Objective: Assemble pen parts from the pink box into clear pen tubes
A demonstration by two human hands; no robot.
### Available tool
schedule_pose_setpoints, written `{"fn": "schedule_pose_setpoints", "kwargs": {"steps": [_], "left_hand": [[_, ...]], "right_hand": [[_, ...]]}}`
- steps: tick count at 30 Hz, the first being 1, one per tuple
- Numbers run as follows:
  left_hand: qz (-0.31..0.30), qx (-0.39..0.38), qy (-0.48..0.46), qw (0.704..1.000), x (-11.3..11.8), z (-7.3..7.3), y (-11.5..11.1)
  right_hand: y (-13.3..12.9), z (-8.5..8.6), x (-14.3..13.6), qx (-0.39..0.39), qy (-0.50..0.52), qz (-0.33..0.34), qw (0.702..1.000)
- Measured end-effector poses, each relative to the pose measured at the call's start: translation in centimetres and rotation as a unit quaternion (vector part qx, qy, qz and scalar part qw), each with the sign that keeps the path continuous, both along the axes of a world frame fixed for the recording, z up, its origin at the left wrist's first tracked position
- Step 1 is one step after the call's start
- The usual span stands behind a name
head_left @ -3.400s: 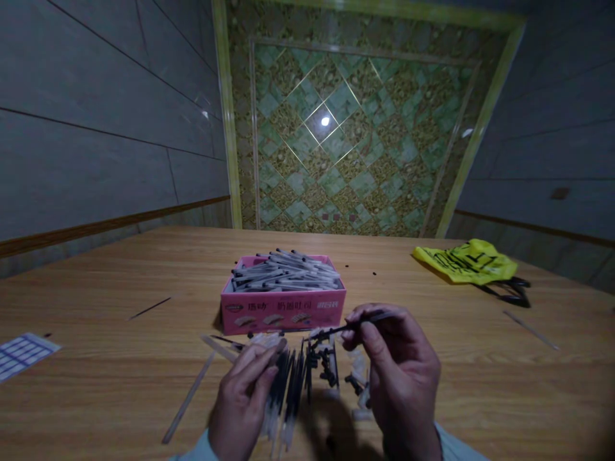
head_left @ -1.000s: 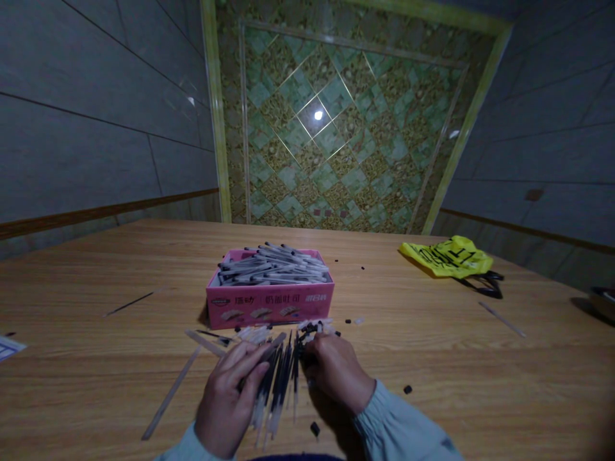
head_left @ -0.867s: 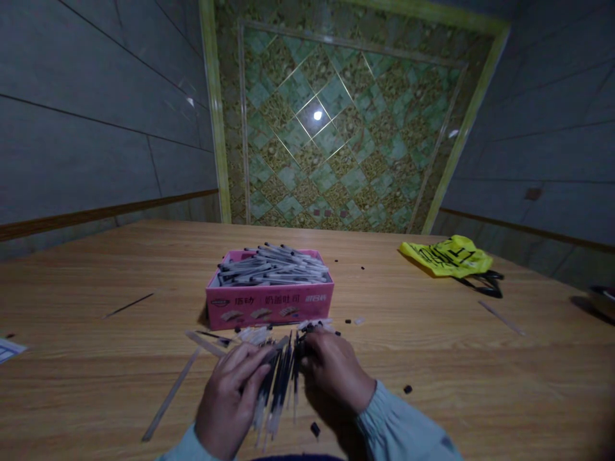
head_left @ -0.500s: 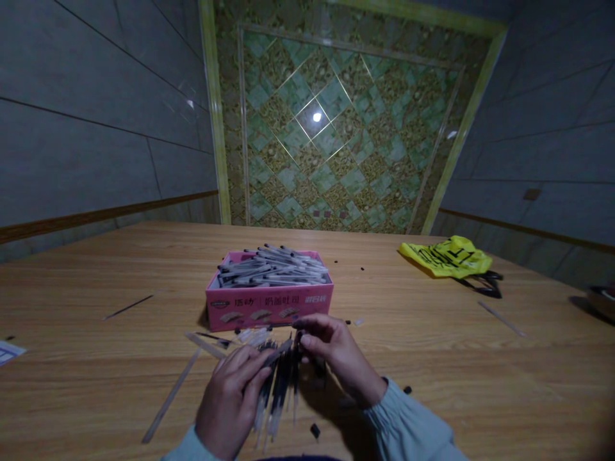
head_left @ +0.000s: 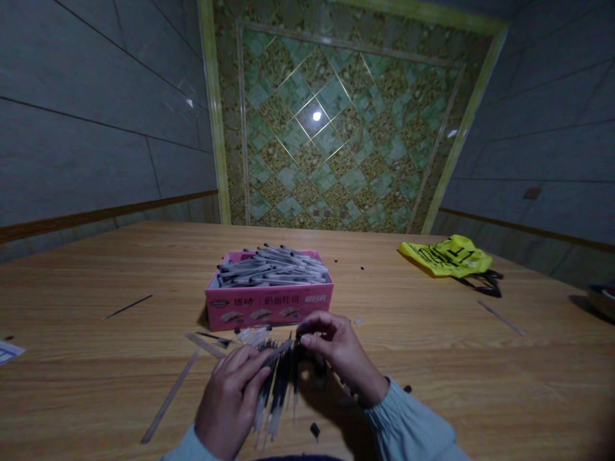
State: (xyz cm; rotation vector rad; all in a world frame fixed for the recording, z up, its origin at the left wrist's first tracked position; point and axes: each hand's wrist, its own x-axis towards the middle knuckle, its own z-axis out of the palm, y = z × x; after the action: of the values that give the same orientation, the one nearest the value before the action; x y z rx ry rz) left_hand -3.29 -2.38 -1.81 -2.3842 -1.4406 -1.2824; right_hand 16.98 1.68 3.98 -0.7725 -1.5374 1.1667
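Note:
My left hand [head_left: 230, 387] is closed round a translucent grey pen barrel [head_left: 281, 349], which slants up to the right from its thumb and fingers. At the barrel's far end, my right hand [head_left: 336, 351] pinches a small dark piece [head_left: 300, 335], partly hidden by the fingertips. Beneath both hands lies a bundle of dark-inked pen refills [head_left: 278, 390] with pale ends, pointing toward me. Just beyond them stands a pink box [head_left: 269, 308] heaped with grey pens [head_left: 273, 267] with black ends.
Loose translucent tubes [head_left: 170, 397] lie left of my hands, with a thin dark refill [head_left: 127, 307] farther off. Small black bits, one a black piece [head_left: 314, 429], are scattered about. A yellow bag [head_left: 446, 256] and another tube [head_left: 501, 317] are on the right of the wooden table [head_left: 432, 358].
My right hand has shifted very slightly, its fingertips drawing in closer around the small dark piece. The left hand and the barrel stay in place.

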Motion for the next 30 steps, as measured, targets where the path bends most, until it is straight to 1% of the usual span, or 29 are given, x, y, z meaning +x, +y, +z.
{"fn": "schedule_pose_setpoints", "kwargs": {"steps": [7,14,20,26,30], "left_hand": [[0.002,-0.004,0.015,1.0,0.0,-0.03,0.01],[0.003,-0.007,0.029,1.0,0.12,0.09,0.08],[0.015,-0.011,0.043,0.999,0.18,0.28,-0.11],[0.005,-0.022,0.047,0.999,0.39,0.46,-0.25],[0.014,-0.024,0.05,0.998,0.41,0.41,-0.28]], "right_hand": [[-0.19,0.62,0.02,0.102,-0.057,-0.013,0.993],[-0.41,0.82,0.06,0.18,-0.138,-0.026,0.974],[-0.33,0.77,0.26,0.2,-0.203,-0.038,0.958],[-0.39,0.72,0.22,0.199,-0.206,-0.043,0.957],[-0.29,0.59,0.17,0.199,-0.216,-0.042,0.955]]}}
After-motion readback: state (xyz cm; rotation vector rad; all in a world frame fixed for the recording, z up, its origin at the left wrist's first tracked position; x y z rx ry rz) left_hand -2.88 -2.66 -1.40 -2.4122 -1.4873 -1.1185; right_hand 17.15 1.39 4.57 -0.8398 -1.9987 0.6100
